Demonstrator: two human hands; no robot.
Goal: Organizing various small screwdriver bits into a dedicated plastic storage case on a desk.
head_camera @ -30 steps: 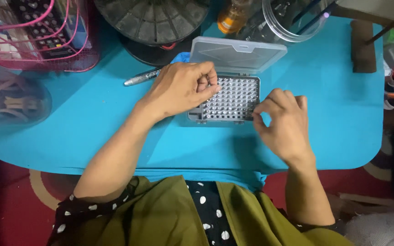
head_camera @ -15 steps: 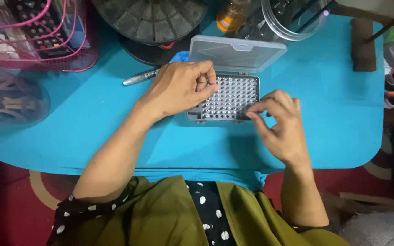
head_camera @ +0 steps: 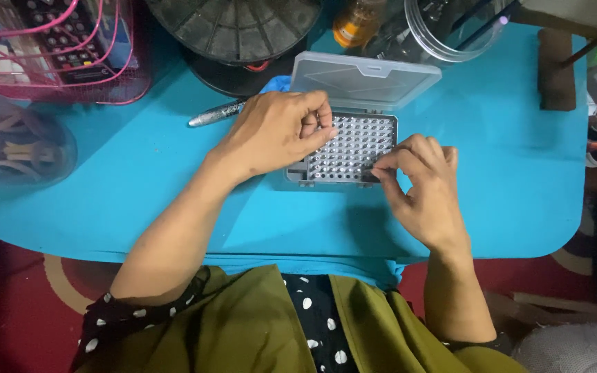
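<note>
A grey bit case [head_camera: 351,148], lid raised, is set at the middle of the blue bench [head_camera: 139,179]; its left edge is covered by the left hand [head_camera: 274,131], fingers curled, grip content not discernible; at its lower right corner a small dark bit is pinched by the right hand [head_camera: 423,190]; a silver pen [head_camera: 215,114] lies left of the case.

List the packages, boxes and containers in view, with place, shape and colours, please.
Bit case: table centre, grey, clear lid open, between both hands.
Basket: top left, pink wire.
Tub: left edge, round, clear.
Jar: top right, round, clear.
Bottle: top centre, small, orange.
</note>
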